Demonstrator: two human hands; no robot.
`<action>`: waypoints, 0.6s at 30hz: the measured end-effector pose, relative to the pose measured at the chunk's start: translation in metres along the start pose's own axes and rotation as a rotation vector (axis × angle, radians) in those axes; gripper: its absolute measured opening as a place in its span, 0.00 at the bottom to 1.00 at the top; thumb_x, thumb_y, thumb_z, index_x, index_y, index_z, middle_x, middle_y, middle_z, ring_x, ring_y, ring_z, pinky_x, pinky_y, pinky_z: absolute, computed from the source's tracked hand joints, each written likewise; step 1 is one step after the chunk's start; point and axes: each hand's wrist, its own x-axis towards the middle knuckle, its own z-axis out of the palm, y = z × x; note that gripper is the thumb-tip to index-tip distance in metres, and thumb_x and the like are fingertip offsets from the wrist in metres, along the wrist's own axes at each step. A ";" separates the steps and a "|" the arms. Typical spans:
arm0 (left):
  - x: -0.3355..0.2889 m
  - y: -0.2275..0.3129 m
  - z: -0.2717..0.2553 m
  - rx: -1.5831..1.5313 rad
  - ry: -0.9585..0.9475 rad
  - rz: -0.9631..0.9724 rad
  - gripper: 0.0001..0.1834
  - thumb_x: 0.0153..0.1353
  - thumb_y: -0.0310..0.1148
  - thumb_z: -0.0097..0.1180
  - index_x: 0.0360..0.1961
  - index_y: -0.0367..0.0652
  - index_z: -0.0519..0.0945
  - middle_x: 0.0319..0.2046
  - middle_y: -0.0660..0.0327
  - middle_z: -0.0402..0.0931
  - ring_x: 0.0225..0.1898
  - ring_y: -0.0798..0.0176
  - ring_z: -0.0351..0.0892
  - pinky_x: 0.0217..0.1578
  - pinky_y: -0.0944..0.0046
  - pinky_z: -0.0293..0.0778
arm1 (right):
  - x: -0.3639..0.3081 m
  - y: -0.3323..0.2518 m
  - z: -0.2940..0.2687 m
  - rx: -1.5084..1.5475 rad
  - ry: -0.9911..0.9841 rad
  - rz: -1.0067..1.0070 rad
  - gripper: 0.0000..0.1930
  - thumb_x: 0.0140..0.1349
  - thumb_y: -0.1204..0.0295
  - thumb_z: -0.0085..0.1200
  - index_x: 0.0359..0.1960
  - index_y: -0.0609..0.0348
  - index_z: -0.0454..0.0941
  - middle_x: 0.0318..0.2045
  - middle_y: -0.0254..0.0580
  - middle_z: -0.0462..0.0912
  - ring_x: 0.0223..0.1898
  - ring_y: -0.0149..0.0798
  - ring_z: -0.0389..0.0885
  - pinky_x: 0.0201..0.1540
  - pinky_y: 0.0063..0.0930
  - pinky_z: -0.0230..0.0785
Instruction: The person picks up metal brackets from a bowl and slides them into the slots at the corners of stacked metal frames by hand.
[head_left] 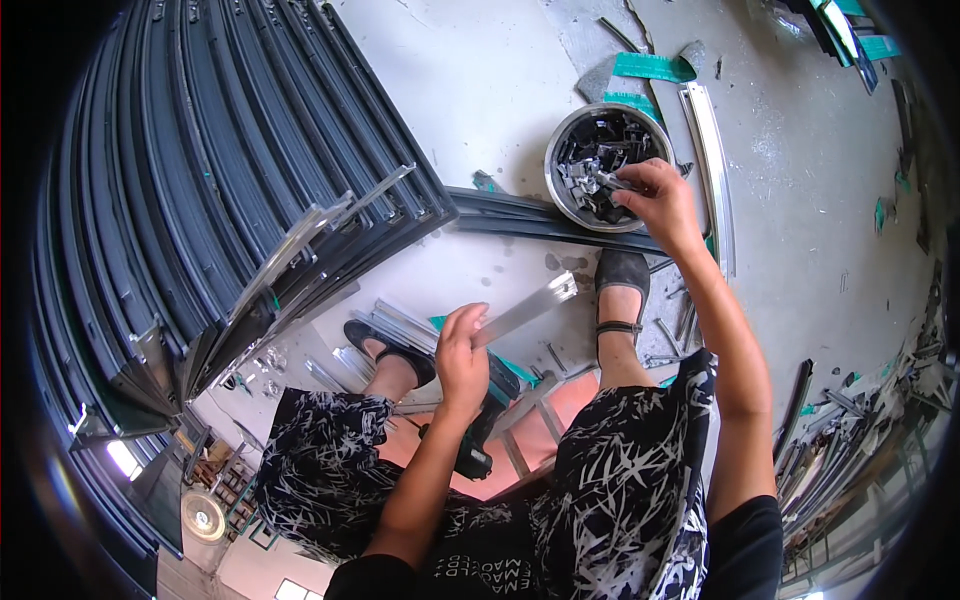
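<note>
Pale block lettering on dark shirt (482,568), 6 o'clock; faint print on green tape (655,67), 1 o'clock. Left hand (462,360), just off centre toward 6 o'clock, grasps silvery metal strip (530,308): straight, shiny, far end pointing to 2 o'clock. Right hand (660,203), at 2 o'clock, pinches small grey piece (617,183) over round steel bowl (552,180) of dark and grey fittings (583,185).

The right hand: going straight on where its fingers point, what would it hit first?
Probably the small pieces in the round bowl, just ahead of the right hand, though depth is unclear: it may already touch them.
</note>
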 end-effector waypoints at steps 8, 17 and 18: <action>-0.004 0.035 -0.057 0.200 -0.038 0.146 0.26 0.53 0.23 0.58 0.56 0.45 0.77 0.37 0.58 0.81 0.38 0.50 0.80 0.39 0.53 0.75 | 0.000 -0.090 -0.034 0.313 0.086 -0.016 0.14 0.61 0.80 0.64 0.48 0.62 0.83 0.37 0.33 0.83 0.32 0.24 0.78 0.31 0.19 0.71; -0.023 0.092 -0.229 0.766 0.346 0.622 0.24 0.45 0.26 0.64 0.48 0.46 0.84 0.27 0.68 0.79 0.27 0.65 0.78 0.28 0.65 0.74 | -0.013 -0.358 -0.074 -0.002 -0.016 -0.781 0.16 0.52 0.84 0.65 0.44 0.63 0.83 0.36 0.43 0.84 0.37 0.35 0.84 0.40 0.24 0.76; -0.023 0.098 -0.242 0.814 0.348 0.631 0.23 0.46 0.26 0.63 0.48 0.45 0.84 0.28 0.67 0.80 0.29 0.63 0.79 0.30 0.64 0.75 | -0.013 -0.375 -0.066 -0.053 -0.057 -0.830 0.15 0.52 0.83 0.66 0.42 0.61 0.83 0.34 0.42 0.83 0.34 0.38 0.83 0.37 0.27 0.76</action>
